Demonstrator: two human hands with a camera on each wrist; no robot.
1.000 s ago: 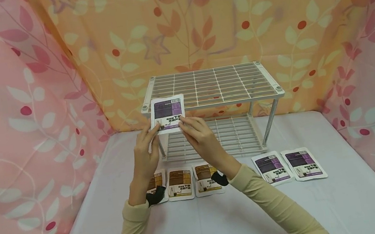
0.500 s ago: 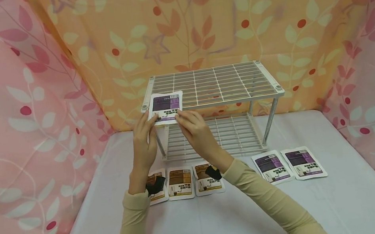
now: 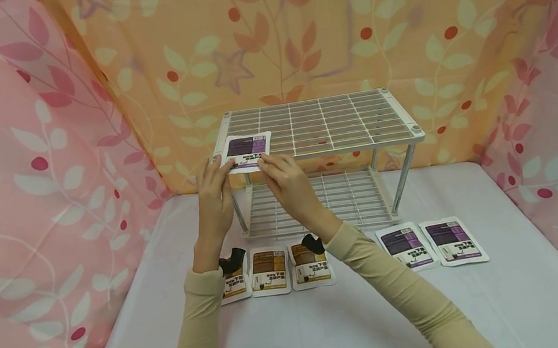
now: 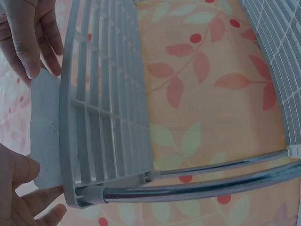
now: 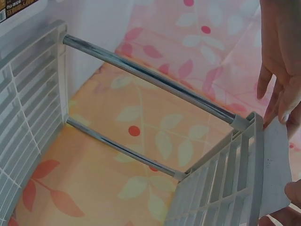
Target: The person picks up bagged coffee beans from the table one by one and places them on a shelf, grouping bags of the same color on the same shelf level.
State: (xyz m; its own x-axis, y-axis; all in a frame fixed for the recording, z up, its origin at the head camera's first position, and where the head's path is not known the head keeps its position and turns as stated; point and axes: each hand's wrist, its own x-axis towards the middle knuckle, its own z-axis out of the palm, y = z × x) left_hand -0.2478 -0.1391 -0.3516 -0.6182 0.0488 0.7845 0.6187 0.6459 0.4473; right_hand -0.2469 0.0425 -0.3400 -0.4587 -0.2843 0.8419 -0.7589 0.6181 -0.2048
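Note:
A flat white pouch with a purple label (image 3: 248, 144) lies over the front left corner of the rack's top shelf (image 3: 336, 121), its near edge jutting past the shelf's front. My left hand (image 3: 213, 192) pinches its near left corner, while my right hand (image 3: 288, 187) pinches the near right one. Seen from below in the left wrist view, the pouch's plain white underside (image 4: 44, 127) sticks out beyond the shelf edge, between my left hand (image 4: 21, 186) and my right hand (image 4: 30, 37). The right wrist view also shows this pale underside (image 5: 276, 165) against the shelf edge.
The white wire rack has a lower shelf (image 3: 336, 198) and metal legs (image 3: 402, 177). Before it, three brown-labelled pouches (image 3: 269, 270) lie in a row, the left one partly covered. Two purple-labelled pouches (image 3: 406, 246) lie at the right. Floral cloth (image 3: 291, 29) hangs behind.
Both hands have moved forward with the purple-labelled pouch, away from me. The pouch has tipped flatter over the top shelf's front left corner. The pouches on the table have stayed put.

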